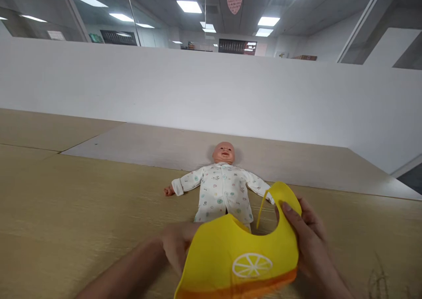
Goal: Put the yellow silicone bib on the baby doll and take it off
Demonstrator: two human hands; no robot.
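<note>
A yellow baby bib (pixel 214 250) with an orange lower edge and a white citrus-slice print hangs in front of me. Its neck strap curves up at the right. My right hand (pixel 308 233) pinches the strap side, thumb in front and fingers behind. At the bib's left side is my left hand (pixel 180 246), slightly blurred, its fingertips hidden behind the bib. Beyond the bib a baby doll (pixel 224 154) lies on its back, arms spread, in a white printed top (pixel 221 189). The bib covers the doll's lower part.
The wood-coloured surface (pixel 99 202) extends to both sides, with a paler strip (pixel 158 143) behind the doll. A white low wall (pixel 198 92) with glass above it closes off the back. Heart-shaped paper notes (pixel 234 1) are on the glass.
</note>
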